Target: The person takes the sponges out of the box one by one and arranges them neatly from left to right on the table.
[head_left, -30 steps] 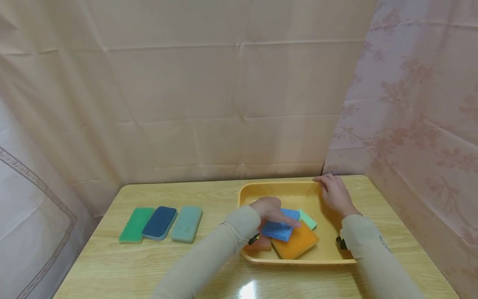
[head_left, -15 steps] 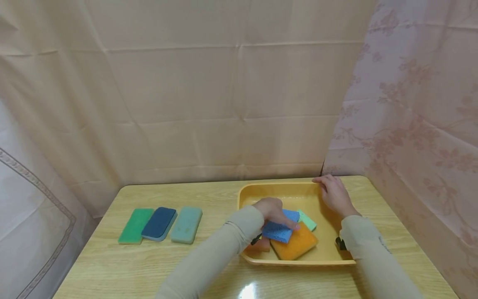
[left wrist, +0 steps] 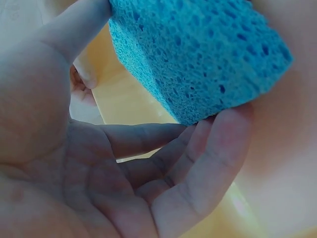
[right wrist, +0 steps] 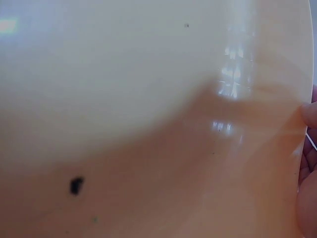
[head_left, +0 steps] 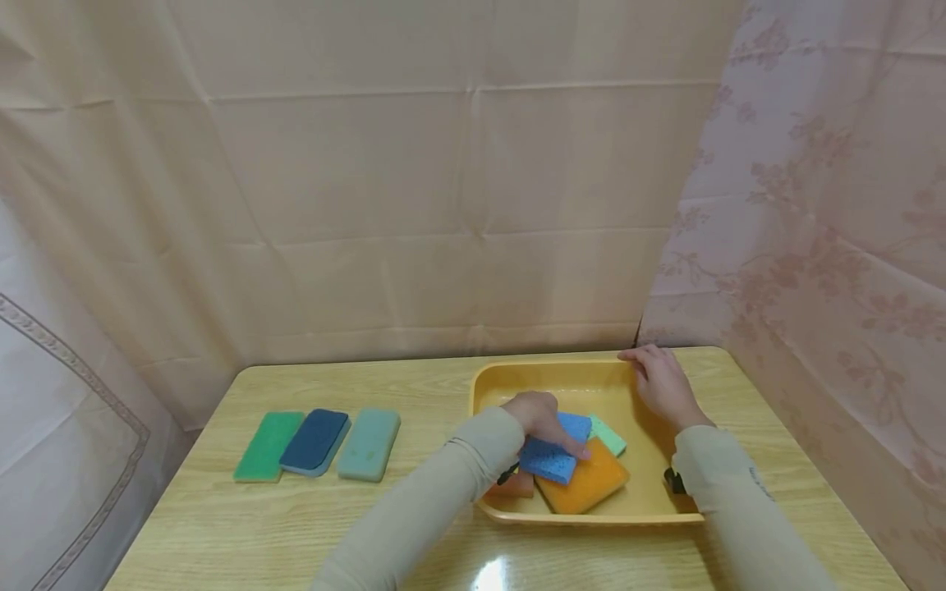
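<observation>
A yellow plastic tray [head_left: 576,376] stands on the right half of the table. Inside it, my left hand [head_left: 542,417] holds a porous blue sponge [head_left: 548,462] between thumb and fingertips. The left wrist view gives a close look at this blue sponge [left wrist: 198,54], its lower edge resting on the fingertips [left wrist: 233,129]. Beneath and around it lie an orange sponge [head_left: 589,483], a mint-green sponge [head_left: 609,437] and a reddish sponge [head_left: 515,486], partly covered. My right hand [head_left: 665,387] grips the tray's far right rim, thumb [right wrist: 310,115] inside and fingers outside.
Left of the tray, a green sponge [head_left: 269,447], a dark blue sponge [head_left: 316,442] and a pale teal sponge [head_left: 369,444] lie in a row on the wooden table [head_left: 244,533]. A beige curtain [head_left: 355,205] hangs behind the table.
The left hand has shifted very slightly right, and the near edge of the blue sponge sits a touch lower. The right hand stays at the tray's rim.
</observation>
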`<control>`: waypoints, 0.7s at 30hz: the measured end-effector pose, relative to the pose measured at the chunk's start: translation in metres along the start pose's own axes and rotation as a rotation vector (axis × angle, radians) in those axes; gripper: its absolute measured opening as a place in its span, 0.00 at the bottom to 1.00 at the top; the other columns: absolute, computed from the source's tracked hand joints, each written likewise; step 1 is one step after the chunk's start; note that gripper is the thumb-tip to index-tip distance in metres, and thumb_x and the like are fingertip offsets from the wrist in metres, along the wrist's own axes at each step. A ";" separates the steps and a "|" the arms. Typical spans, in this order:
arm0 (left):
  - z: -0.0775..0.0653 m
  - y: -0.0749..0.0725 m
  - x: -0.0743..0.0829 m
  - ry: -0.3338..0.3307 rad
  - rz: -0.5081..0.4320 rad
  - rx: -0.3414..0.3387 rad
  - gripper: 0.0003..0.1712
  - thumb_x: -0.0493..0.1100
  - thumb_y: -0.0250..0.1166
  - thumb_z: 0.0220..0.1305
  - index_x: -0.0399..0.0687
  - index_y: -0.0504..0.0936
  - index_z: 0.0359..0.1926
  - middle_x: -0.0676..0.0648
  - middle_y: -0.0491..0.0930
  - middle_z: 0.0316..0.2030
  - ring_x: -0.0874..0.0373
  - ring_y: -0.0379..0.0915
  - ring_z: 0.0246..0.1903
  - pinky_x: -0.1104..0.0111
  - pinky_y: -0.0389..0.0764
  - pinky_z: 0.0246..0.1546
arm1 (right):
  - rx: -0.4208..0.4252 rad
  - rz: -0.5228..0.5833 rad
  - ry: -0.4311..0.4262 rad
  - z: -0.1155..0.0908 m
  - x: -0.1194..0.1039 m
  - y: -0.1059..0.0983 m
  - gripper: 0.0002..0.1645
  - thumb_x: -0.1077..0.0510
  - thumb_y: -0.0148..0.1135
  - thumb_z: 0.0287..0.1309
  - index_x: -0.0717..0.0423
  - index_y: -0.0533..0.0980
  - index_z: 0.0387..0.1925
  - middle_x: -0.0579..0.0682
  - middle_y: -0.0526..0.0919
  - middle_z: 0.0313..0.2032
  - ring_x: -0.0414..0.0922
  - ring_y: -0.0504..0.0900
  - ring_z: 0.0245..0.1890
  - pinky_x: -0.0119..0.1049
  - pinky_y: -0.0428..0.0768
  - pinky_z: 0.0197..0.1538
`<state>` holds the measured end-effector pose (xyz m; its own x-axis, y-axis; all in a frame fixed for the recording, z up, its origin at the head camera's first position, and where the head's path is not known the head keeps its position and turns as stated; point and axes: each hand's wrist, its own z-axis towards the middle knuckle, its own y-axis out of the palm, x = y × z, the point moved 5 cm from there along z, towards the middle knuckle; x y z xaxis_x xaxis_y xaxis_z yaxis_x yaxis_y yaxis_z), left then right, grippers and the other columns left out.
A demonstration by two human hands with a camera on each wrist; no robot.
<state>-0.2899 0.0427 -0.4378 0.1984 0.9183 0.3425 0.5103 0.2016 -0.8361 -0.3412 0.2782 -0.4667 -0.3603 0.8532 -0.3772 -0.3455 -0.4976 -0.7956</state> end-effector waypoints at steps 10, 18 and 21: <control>0.001 0.003 0.001 0.004 0.049 0.012 0.48 0.74 0.77 0.42 0.49 0.78 0.56 0.52 0.79 0.41 0.59 0.73 0.37 0.68 0.78 0.44 | 0.003 0.002 -0.001 0.000 -0.002 0.000 0.13 0.75 0.56 0.65 0.66 0.82 0.47 0.64 0.81 0.44 0.65 0.74 0.50 0.62 0.70 0.58; 0.000 0.005 0.004 -0.020 0.078 0.031 0.45 0.73 0.78 0.41 0.51 0.80 0.53 0.52 0.78 0.38 0.58 0.72 0.35 0.68 0.78 0.41 | 0.010 0.002 -0.007 -0.001 -0.004 -0.001 0.14 0.75 0.56 0.65 0.66 0.82 0.47 0.65 0.80 0.44 0.65 0.74 0.49 0.62 0.70 0.57; -0.001 0.005 0.005 -0.029 0.085 0.033 0.45 0.73 0.78 0.40 0.52 0.80 0.53 0.52 0.78 0.38 0.58 0.72 0.36 0.68 0.77 0.42 | 0.011 0.003 -0.011 0.000 -0.004 -0.002 0.14 0.75 0.55 0.65 0.66 0.82 0.47 0.65 0.81 0.43 0.65 0.74 0.48 0.62 0.70 0.57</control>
<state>-0.2854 0.0477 -0.4402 0.2154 0.9420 0.2573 0.4650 0.1328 -0.8753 -0.3387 0.2758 -0.4639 -0.3709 0.8498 -0.3747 -0.3535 -0.5022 -0.7892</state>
